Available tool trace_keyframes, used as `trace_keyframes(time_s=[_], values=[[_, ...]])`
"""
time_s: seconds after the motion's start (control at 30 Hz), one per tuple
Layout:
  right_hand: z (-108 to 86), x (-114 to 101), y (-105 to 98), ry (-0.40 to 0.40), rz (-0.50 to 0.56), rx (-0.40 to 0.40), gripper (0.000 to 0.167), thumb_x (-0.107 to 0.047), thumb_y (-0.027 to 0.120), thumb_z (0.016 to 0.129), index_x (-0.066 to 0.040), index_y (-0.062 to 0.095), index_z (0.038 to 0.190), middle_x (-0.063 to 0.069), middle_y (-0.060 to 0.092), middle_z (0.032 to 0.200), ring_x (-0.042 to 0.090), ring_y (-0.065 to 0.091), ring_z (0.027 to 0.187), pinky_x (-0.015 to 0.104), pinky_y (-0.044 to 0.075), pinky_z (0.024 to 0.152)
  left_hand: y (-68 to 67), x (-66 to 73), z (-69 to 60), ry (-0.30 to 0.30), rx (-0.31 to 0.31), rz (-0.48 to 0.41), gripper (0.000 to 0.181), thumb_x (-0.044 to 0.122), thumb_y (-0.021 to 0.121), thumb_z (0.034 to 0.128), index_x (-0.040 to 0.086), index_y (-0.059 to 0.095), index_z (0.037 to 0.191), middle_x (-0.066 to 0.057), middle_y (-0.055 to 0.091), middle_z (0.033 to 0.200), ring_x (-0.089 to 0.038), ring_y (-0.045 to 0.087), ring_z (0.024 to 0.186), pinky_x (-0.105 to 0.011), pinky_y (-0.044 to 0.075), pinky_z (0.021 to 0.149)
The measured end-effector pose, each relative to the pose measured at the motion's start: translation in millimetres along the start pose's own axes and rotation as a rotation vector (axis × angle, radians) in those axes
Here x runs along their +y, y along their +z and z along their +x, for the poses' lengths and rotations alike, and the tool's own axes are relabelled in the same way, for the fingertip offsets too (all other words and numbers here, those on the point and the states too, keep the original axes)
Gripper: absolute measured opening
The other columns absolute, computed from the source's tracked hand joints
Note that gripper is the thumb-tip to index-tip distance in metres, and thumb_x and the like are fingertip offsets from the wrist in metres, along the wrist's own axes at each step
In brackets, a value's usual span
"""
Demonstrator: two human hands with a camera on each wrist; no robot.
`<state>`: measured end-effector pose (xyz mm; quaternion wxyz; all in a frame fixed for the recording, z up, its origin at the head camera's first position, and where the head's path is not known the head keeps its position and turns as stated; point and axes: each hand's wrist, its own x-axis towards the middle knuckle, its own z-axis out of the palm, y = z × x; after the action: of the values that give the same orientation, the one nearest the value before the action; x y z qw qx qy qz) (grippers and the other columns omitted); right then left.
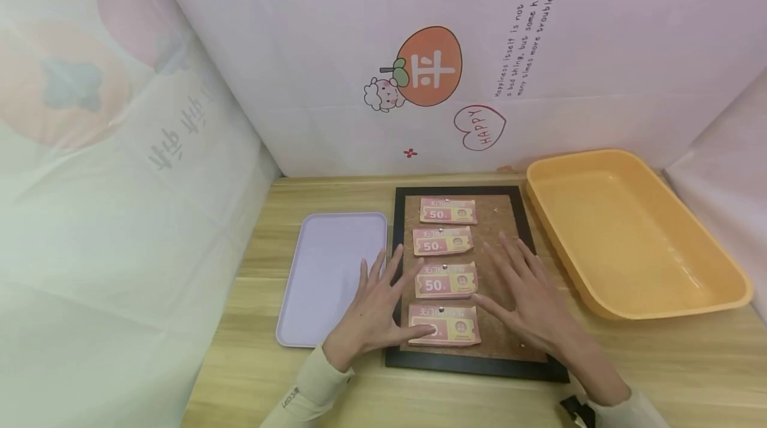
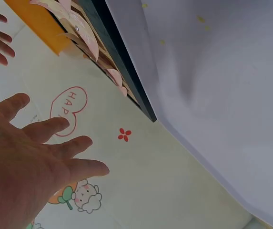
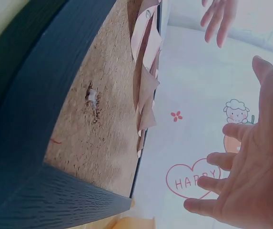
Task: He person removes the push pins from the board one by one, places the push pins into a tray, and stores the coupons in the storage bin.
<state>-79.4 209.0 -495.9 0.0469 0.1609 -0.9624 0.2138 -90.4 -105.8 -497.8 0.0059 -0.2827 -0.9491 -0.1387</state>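
Note:
A cork board (image 1: pixel 503 341) with a black frame (image 1: pixel 479 365) lies on the wooden table. Pinned down its middle, in a column, are several pink and yellow coupons (image 1: pixel 446 281) printed with "50", a pin at the top of each. My left hand (image 1: pixel 371 311) is spread above the board's left edge, its thumb over the lowest coupon in the head view. Over the right part of the cork, my right hand (image 1: pixel 536 308) has its fingers apart. Both hands hold nothing, and the wrist views show them raised off the board. Coupon edges (image 3: pixel 148 43) curl up from the cork.
A lilac tray (image 1: pixel 335 268) lies left of the board, close to its frame. On the right stands a deep yellow bin (image 1: pixel 635 235). A printed white cloth (image 1: pixel 335 128) hangs behind the table (image 1: pixel 234 348) and along its sides.

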Motion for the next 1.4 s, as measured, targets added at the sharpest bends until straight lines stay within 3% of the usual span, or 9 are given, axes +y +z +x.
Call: trace_keyframes(time_s=[0.13, 0.33, 0.53, 0.67, 0.8, 0.93, 1.03, 1.13, 1.4], values=[[0.5, -1, 0, 0.003, 0.011, 0.011, 0.093, -0.06, 0.066, 0.094, -0.029, 0.018, 0.168, 0.002, 0.002, 0.178, 0.043, 0.01, 0.162, 0.074, 0.019, 0.122, 0.3, -0.5, -0.4, 0.006, 0.005, -0.006, 0.119, 0.084, 0.067, 0.0778, 0.04, 0.001, 0.167, -0.011, -0.001, 0.177, -0.049, 0.013, 0.16, -0.079, 0.021, 0.119], [0.1, -2, 0, 0.031, 0.068, 0.043, 0.083, -0.052, 0.063, 0.1, -0.019, 0.026, 0.166, 0.003, 0.007, 0.178, 0.048, 0.025, 0.156, 0.077, 0.029, 0.115, 2.7, -0.9, -0.3, 0.021, 0.005, -0.02, 0.117, 0.081, 0.067, 0.0801, 0.039, 0.003, 0.167, -0.012, 0.004, 0.177, -0.047, 0.022, 0.159, -0.07, 0.027, 0.123], [-0.4, -3, 2, 0.071, 0.133, 0.081, 0.073, -0.047, 0.058, 0.105, -0.021, 0.028, 0.166, 0.014, 0.024, 0.174, 0.051, 0.036, 0.15, 0.076, 0.036, 0.11, 4.3, -0.8, 0.7, 0.021, 0.028, -0.033, 0.098, 0.067, 0.064, 0.0934, 0.036, 0.009, 0.168, -0.012, 0.017, 0.176, -0.042, 0.039, 0.152, -0.063, 0.036, 0.121], [-0.3, -2, 4, 0.089, 0.169, 0.115, 0.067, -0.044, 0.057, 0.106, -0.018, 0.034, 0.163, 0.021, 0.04, 0.164, 0.049, 0.045, 0.144, 0.073, 0.04, 0.108, 4.9, 0.1, 1.7, 0.054, 0.099, -0.029, 0.085, 0.05, 0.068, 0.0984, 0.029, 0.022, 0.167, -0.015, 0.039, 0.166, -0.036, 0.054, 0.14, -0.055, 0.049, 0.113], [-1.3, -1, 6, 0.112, 0.201, 0.125, 0.062, -0.039, 0.06, 0.105, -0.013, 0.042, 0.158, 0.022, 0.055, 0.151, 0.044, 0.063, 0.126, 0.068, 0.051, 0.099, 5.9, 2.0, 2.6, 0.084, 0.157, -0.018, 0.075, 0.043, 0.071, 0.0981, 0.022, 0.037, 0.162, -0.011, 0.058, 0.149, -0.027, 0.063, 0.128, -0.045, 0.058, 0.101], [-3.9, 0, 8, 0.143, 0.236, 0.104, 0.055, -0.033, 0.066, 0.103, -0.009, 0.05, 0.15, 0.019, 0.067, 0.134, 0.035, 0.073, 0.104, 0.055, 0.061, 0.084, 7.9, 3.7, 4.3, 0.114, 0.203, -0.03, 0.055, 0.037, 0.076, 0.0957, 0.014, 0.059, 0.143, 0.0, 0.068, 0.117, -0.011, 0.062, 0.094, -0.026, 0.056, 0.075], [-5.7, -1, 11, 0.171, 0.251, 0.081, 0.047, -0.028, 0.069, 0.101, -0.006, 0.057, 0.141, 0.015, 0.073, 0.117, 0.026, 0.074, 0.091, 0.041, 0.062, 0.074, 9.9, 4.8, 4.7, 0.113, 0.2, -0.042, 0.041, 0.034, 0.077, 0.0948, 0.012, 0.067, 0.128, 0.004, 0.062, 0.097, -0.006, 0.048, 0.078, -0.018, 0.043, 0.062], [-7.3, -1, 15, 0.19, 0.272, 0.074, 0.041, -0.021, 0.072, 0.099, -0.005, 0.061, 0.135, 0.012, 0.076, 0.108, 0.018, 0.071, 0.084, 0.031, 0.059, 0.069, 11.0, 6.3, 4.8, 0.096, 0.168, -0.061, 0.034, 0.033, 0.077, 0.0953, 0.011, 0.07, 0.12, 0.004, 0.059, 0.089, -0.005, 0.046, 0.074, -0.016, 0.039, 0.06], [-12.2, -4, 24, 0.221, 0.385, 0.062, 0.031, -0.018, 0.073, 0.098, -0.005, 0.065, 0.124, 0.011, 0.077, 0.101, 0.015, 0.069, 0.082, 0.022, 0.055, 0.067, 11.1, 13.4, 7.2, 0.064, 0.074, -0.102, 0.03, 0.031, 0.073, 0.098, 0.009, 0.071, 0.119, -0.001, 0.071, 0.103, -0.009, 0.063, 0.084, -0.02, 0.054, 0.069]])
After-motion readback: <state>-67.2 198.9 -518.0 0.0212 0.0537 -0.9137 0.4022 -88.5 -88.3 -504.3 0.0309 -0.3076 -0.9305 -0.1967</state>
